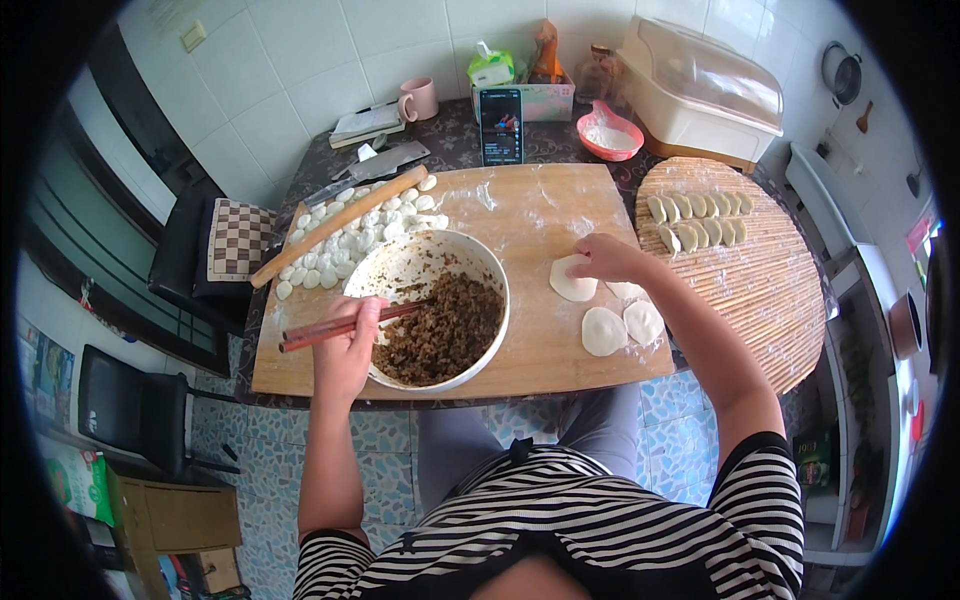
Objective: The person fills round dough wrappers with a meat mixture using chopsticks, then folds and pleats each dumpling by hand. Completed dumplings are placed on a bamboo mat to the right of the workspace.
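Observation:
In my left hand (345,349) is a pair of reddish-brown chopsticks (322,330), their tips in the dark minced filling (450,322). That filling lies in a white bowl (504,300), its inner wall smeared with bits. My right hand (611,257) pinches the edge of a round dough wrapper (570,283), thumb on top; the fingers beneath are partly hidden. Two more wrappers, one at the front (604,331) and one beside it (643,322), lie on the wooden board (525,217). Another wrapper (624,291) is partly covered by my right forearm.
Floured dough pieces (341,251) lie left of the bowl, under a rolling pin (337,226). A cleaver (390,160) lies behind. Two rows of dumplings (701,206) sit on a round slatted mat (742,300). A phone (501,127) and a pink flour scoop (609,135) stand at the back.

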Motion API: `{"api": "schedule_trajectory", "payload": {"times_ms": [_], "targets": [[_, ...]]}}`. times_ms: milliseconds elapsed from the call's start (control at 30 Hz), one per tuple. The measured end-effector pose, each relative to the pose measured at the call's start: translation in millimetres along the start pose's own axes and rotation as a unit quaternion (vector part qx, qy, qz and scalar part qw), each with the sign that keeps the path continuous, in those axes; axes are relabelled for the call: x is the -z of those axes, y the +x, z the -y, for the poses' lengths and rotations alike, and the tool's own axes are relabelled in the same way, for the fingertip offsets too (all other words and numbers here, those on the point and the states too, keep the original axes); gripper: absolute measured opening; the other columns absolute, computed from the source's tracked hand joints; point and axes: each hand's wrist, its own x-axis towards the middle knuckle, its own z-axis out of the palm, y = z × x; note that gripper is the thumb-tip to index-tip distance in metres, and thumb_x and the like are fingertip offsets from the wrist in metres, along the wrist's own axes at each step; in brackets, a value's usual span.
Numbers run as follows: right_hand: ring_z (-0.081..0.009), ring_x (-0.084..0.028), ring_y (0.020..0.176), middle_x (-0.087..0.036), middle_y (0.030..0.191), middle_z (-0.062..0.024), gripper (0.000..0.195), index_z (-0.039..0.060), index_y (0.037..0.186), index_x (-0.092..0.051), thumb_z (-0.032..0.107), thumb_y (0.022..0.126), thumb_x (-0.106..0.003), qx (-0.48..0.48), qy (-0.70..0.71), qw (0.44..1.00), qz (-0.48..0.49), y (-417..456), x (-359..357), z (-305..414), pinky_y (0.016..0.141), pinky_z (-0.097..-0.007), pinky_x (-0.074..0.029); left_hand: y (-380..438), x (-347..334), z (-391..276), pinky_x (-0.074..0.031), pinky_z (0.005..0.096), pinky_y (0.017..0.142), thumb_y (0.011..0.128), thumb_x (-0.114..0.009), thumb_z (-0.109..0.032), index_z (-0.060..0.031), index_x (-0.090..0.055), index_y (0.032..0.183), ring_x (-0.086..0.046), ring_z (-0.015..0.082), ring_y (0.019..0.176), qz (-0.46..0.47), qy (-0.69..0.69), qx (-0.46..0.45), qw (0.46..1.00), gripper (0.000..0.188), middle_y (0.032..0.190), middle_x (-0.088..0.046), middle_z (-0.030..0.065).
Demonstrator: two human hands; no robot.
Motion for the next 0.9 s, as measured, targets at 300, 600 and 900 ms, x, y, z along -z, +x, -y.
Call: {"api": "schedule_trajectory", "payload": {"times_ms": [300,600,900], "targets": [[-0.0199,-0.058,0.101,-0.054,0.112,-0.0124,0.037,-0.005,0.119,-0.043,0.012,0.089,-0.057,0.004,0.652,0.743,-0.15,-23.9,-5.5,62.6,0.09,-0.0313,-0.05,2.4,29.4,-1.9,-0.046,0.0196,0.054,0.094,-0.052,-0.022,0.0019,-0.066,0.093,-0.058,0.0081,0.062,-0.013,-0.055,0.07,0.996,0.028,0.079,-0.065,0.0063],[-0.0232,-0.054,0.112,-0.053,0.122,-0.0131,0.036,-0.0037,0.126,-0.041,0.008,0.092,-0.047,-0.057,0.85,0.51,-0.122,-61.6,-52.4,87.7,0.096,-0.034,-0.046,2.6,41.2,6.0,-0.045,0.0204,0.055,0.093,-0.053,-0.024,0.002,-0.066,0.093,-0.057,0.0065,0.063,0.024,0.03,0.088,0.995,0.029,0.074,-0.063,0.004],[-0.0341,-0.045,0.12,-0.046,0.124,-0.023,0.038,-0.0089,0.128,-0.034,0.002,0.092,-0.041,-0.06,0.892,0.43,-0.128,-84.1,-61.0,89.2,0.102,-0.0442,-0.041,-1.2,43.5,13.7,-0.046,0.0196,0.057,0.093,-0.052,-0.024,0.0003,-0.067,0.096,-0.057,0.007,0.062,0.071,-0.01,0.085,0.994,0.029,0.07,-0.064,0.005]]}}
